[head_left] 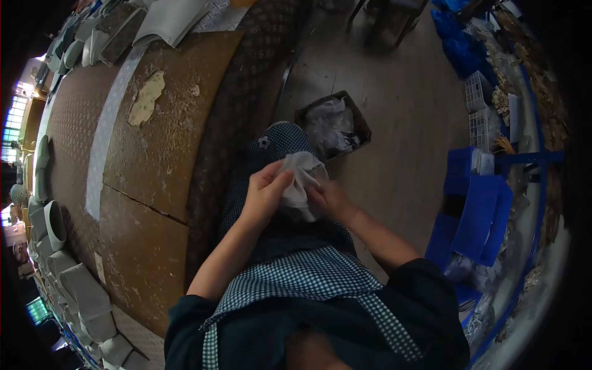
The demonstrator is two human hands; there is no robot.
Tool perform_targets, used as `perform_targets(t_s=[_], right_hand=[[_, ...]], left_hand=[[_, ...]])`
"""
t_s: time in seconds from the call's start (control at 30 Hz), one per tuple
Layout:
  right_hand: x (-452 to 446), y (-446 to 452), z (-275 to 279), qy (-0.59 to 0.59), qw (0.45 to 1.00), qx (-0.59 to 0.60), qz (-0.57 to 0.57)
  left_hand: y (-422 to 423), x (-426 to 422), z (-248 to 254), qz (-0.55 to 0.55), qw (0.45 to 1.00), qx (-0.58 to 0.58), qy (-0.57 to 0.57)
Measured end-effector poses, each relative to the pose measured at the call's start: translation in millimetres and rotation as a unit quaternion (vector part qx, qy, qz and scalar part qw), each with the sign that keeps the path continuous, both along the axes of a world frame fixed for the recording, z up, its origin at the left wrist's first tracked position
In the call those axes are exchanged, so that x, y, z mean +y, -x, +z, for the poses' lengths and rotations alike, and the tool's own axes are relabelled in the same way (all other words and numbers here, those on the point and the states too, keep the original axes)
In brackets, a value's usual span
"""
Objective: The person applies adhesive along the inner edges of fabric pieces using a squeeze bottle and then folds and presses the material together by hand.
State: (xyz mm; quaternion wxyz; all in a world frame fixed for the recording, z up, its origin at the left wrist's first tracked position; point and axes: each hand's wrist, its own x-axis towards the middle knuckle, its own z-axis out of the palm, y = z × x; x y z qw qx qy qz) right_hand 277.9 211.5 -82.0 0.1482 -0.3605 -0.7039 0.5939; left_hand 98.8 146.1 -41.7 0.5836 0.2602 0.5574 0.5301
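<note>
Above my lap I hold a pale grey-white, folded piece of soft material (301, 169); whether it is cloth or thin leather I cannot tell. My left hand (266, 190) pinches its left side between thumb and fingers. On the other side, my right hand (332, 200) is closed on the lower right edge, with some fingertips hidden behind the folds. A checked apron (308, 271) covers my lap beneath both hands.
A dark box (333, 126) with crumpled clear plastic stands on the floor ahead. The worn brown work board (163, 129) lies to my left, with grey curved pieces (86, 290) lined beyond it. Blue bins (482, 216) and white baskets (478, 111) stand at right.
</note>
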Motion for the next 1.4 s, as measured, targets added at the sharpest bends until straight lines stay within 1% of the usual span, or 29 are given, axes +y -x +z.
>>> perform_targets(t_s=[0.03,0.07,0.1,0.13,0.17,0.2,0.27,0.3,0.33,0.4,0.43,0.5,0.53,0.57,0.6,0.67,0.7,0.77,0.8,0.83,0.87,0.93,0.97,1.03,1.07,1.1,1.2,1.3,1.4], right_hand=[[1,6,-6,-0.025,0.999,-0.010,0.023],[4,10,-13,-0.052,0.997,-0.020,0.046],[12,14,-22,-0.058,0.994,-0.039,0.088],[22,18,-34,-0.064,0.988,-0.058,0.131],[27,22,-47,-0.069,0.979,-0.077,0.174],[28,26,-64,-0.104,0.977,-0.019,0.187],[31,35,-90,-0.174,0.957,0.096,0.211],[39,37,-70,-0.169,0.955,-0.027,0.243],[44,44,-67,-0.173,0.966,-0.008,0.191],[47,51,-54,-0.118,0.987,0.035,0.098],[48,55,-47,-0.093,0.992,0.062,0.052],[50,60,-38,0.075,0.993,0.087,-0.029],[50,63,-35,0.065,0.996,0.052,-0.027],[49,65,-32,0.055,0.998,0.019,-0.026],[48,68,-31,0.045,0.998,-0.016,-0.027],[47,75,-27,-0.018,0.996,-0.038,-0.078],[46,81,-26,-0.049,0.992,-0.049,-0.102],[48,96,-40,-0.141,0.984,-0.083,-0.073],[45,103,-55,-0.186,0.976,-0.100,-0.058],[38,114,-71,-0.246,0.962,-0.086,-0.085],[37,109,-83,-0.194,0.975,-0.059,-0.092],[26,101,-27,-0.077,0.991,-0.005,-0.106],[33,89,-18,-0.023,0.997,-0.053,-0.052],[23,67,-32,-0.186,0.981,0.004,-0.063],[14,58,-42,-0.265,0.961,0.033,-0.069],[9,56,-43,-0.381,0.921,0.065,-0.047],[0,61,-41,-0.475,0.870,0.086,-0.096],[3,63,-37,-0.467,0.881,0.075,-0.024],[4,65,-45,-0.456,0.888,0.064,-0.005]], left_hand=[[-1,1,1,-0.036,0.998,0.054,-0.007],[-1,3,-2,-0.055,0.995,0.078,-0.033],[-1,6,-1,-0.102,0.974,0.183,-0.086],[-2,9,3,-0.147,0.937,0.286,-0.136],[-3,10,7,-0.190,0.885,0.383,-0.182],[-6,13,13,-0.238,0.832,0.457,-0.205],[-1,9,8,-0.201,0.890,0.384,-0.140],[1,6,3,-0.182,0.914,0.346,-0.106],[-2,0,-5,-0.055,0.969,0.216,-0.109],[10,-9,-8,0.021,0.962,0.222,-0.157],[15,-12,-18,0.060,0.960,0.232,-0.148],[18,-19,-36,0.037,0.975,0.206,-0.069],[19,-20,-47,0.027,0.980,0.192,-0.032],[16,-21,-62,0.048,0.977,0.202,-0.044],[13,-23,-60,0.033,0.975,0.218,-0.029],[5,-29,-50,0.006,0.969,0.246,0.003],[-1,-31,-44,0.000,0.969,0.246,-0.016],[-15,-34,-27,-0.013,0.968,0.245,-0.050],[-21,-32,-16,-0.052,0.972,0.227,-0.041],[-19,-34,-14,-0.049,0.976,0.206,-0.046],[-14,-35,-12,-0.043,0.980,0.186,-0.052],[3,-41,-7,-0.030,0.989,0.143,-0.037],[14,-43,-8,0.001,0.993,0.114,-0.023],[38,-34,-24,0.075,0.997,0.027,-0.019],[42,-28,-33,0.094,0.995,0.044,-0.008],[45,-22,-36,0.112,0.992,0.061,0.003],[39,-14,-37,0.136,0.987,0.084,0.009],[42,-5,-38,0.111,0.988,0.104,0.000],[40,10,-34,0.072,0.986,0.148,-0.033]])
